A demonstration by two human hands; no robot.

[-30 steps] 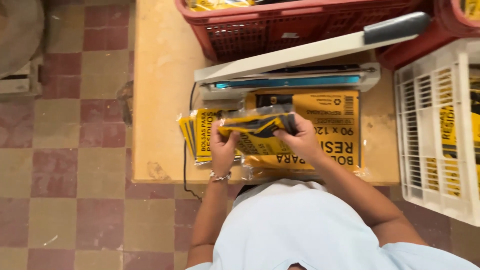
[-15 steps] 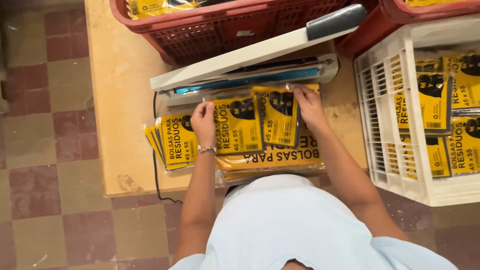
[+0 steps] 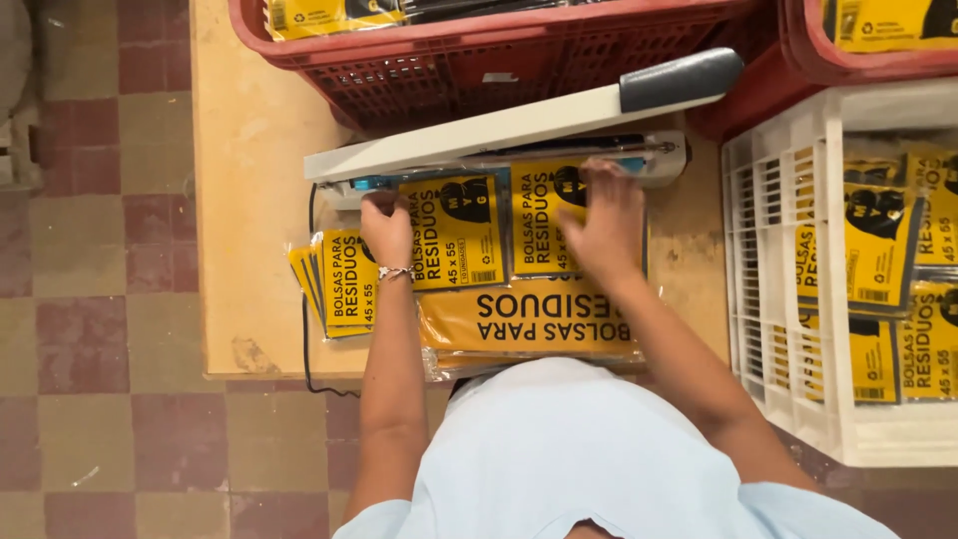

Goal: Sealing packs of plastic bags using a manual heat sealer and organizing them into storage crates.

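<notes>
Two yellow-labelled packs of bin bags lie side by side with their top ends under the raised arm of a white heat sealer (image 3: 479,135). My left hand (image 3: 387,230) presses the left pack (image 3: 454,232) at its upper left corner. My right hand (image 3: 604,225) lies flat on the right pack (image 3: 544,220), fingers near the sealer bar. Both packs rest on a larger yellow pack (image 3: 529,324) at the table's front edge. A fanned stack of small yellow packs (image 3: 334,279) sits just left of my left wrist.
A wooden table (image 3: 249,180) carries everything. A red crate (image 3: 499,60) with packs stands behind the sealer, another red crate (image 3: 878,40) at the far right. A white crate (image 3: 798,299) of finished packs stands on the right. A black cable (image 3: 307,329) hangs off the front. Checkered floor on the left.
Both hands have pushed the two packs away from me, from the middle of the table up under the sealer arm. The camera view has shifted closer and to the right.
</notes>
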